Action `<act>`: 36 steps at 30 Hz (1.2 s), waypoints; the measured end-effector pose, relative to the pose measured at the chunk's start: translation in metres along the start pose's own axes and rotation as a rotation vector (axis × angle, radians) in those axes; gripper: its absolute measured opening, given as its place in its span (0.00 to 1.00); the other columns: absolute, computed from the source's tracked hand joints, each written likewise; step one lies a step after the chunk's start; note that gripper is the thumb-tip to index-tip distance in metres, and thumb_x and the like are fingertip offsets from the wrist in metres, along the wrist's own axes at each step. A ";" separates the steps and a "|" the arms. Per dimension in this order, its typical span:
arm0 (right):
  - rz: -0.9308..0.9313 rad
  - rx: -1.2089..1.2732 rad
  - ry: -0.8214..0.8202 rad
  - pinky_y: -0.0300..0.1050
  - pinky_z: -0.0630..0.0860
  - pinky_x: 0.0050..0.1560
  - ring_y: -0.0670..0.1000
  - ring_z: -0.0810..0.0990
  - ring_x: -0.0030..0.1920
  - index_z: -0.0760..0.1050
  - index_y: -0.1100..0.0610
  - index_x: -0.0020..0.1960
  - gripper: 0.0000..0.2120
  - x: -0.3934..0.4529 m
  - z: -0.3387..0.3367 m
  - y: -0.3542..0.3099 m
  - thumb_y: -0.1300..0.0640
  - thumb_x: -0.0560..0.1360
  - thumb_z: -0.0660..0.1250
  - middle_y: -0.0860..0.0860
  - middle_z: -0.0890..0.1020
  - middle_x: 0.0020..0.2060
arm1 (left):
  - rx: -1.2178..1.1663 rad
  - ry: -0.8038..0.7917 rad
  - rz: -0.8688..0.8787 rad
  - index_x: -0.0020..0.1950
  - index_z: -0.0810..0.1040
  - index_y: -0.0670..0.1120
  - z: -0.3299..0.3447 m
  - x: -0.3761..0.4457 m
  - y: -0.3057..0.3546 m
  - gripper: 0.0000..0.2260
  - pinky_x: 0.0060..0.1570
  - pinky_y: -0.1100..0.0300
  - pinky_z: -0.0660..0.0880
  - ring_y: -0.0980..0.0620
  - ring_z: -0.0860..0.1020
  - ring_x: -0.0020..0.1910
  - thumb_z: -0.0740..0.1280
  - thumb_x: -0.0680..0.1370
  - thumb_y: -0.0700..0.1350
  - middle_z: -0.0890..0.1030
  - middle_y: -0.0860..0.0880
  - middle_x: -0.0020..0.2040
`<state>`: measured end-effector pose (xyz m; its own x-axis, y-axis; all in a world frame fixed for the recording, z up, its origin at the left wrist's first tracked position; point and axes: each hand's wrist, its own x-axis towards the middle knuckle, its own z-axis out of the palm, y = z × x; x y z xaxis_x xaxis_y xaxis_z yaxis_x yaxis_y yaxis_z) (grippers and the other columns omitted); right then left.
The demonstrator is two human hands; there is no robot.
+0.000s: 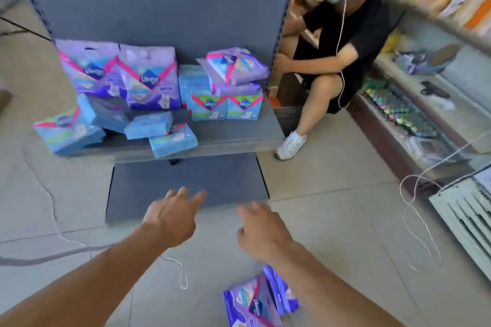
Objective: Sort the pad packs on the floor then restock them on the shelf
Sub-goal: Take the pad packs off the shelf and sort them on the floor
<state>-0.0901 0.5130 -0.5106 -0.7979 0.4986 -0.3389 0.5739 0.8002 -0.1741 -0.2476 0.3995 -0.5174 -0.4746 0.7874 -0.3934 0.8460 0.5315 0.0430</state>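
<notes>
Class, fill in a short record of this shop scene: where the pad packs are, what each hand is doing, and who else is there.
Shelf: grey shelf holding purple packs and blue packs
Floor: one purple pack near the right arm
Left hand: open, holding nothing
Right hand: open, holding nothing
Other person: crouching beside the shelf, wearing a headset

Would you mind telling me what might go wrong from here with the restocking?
The blue pack overhangs the shelf's front edge and may well fall if nudged. The purple packs on the floor lie beneath the right forearm, easy to overlook or tread on. The white cord looping across the floor could snag a foot.
</notes>
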 end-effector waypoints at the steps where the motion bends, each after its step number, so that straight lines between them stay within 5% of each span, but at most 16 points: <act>1: -0.030 -0.008 0.019 0.52 0.71 0.57 0.59 0.71 0.62 0.68 0.55 0.63 0.16 0.005 -0.022 -0.011 0.55 0.77 0.60 0.56 0.73 0.60 | -0.015 0.045 -0.035 0.75 0.53 0.60 -0.022 -0.004 -0.017 0.30 0.55 0.50 0.75 0.46 0.69 0.66 0.60 0.77 0.45 0.67 0.49 0.67; 6: -0.146 -0.016 0.164 0.51 0.73 0.56 0.58 0.71 0.64 0.68 0.55 0.68 0.20 0.031 -0.118 -0.073 0.54 0.77 0.59 0.54 0.72 0.63 | -0.064 0.211 -0.254 0.75 0.57 0.56 -0.107 -0.024 -0.105 0.31 0.58 0.48 0.74 0.42 0.70 0.65 0.65 0.74 0.48 0.68 0.46 0.66; 12: -0.201 0.070 0.248 0.52 0.73 0.61 0.55 0.71 0.64 0.69 0.54 0.68 0.19 0.059 -0.154 -0.128 0.54 0.77 0.60 0.52 0.73 0.63 | -0.130 0.282 -0.372 0.74 0.59 0.55 -0.139 -0.033 -0.162 0.28 0.55 0.49 0.74 0.41 0.69 0.65 0.64 0.75 0.47 0.69 0.44 0.65; 25: -0.124 0.348 0.300 0.48 0.73 0.59 0.54 0.75 0.61 0.72 0.55 0.65 0.17 0.172 -0.127 -0.165 0.57 0.77 0.64 0.54 0.75 0.62 | -0.260 0.330 -0.355 0.73 0.60 0.53 -0.126 0.046 -0.224 0.28 0.50 0.50 0.74 0.40 0.71 0.64 0.67 0.75 0.48 0.69 0.44 0.66; 36: -0.105 0.419 0.284 0.47 0.73 0.60 0.49 0.76 0.59 0.73 0.55 0.64 0.16 0.289 -0.095 -0.141 0.57 0.76 0.65 0.50 0.77 0.61 | -0.343 0.299 -0.267 0.77 0.56 0.52 -0.114 0.192 -0.264 0.34 0.58 0.45 0.74 0.38 0.69 0.67 0.69 0.74 0.49 0.64 0.43 0.73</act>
<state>-0.4189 0.5763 -0.4958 -0.8401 0.5406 -0.0453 0.4664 0.6772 -0.5691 -0.5902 0.4458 -0.5000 -0.7541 0.6384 -0.1544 0.5816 0.7583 0.2945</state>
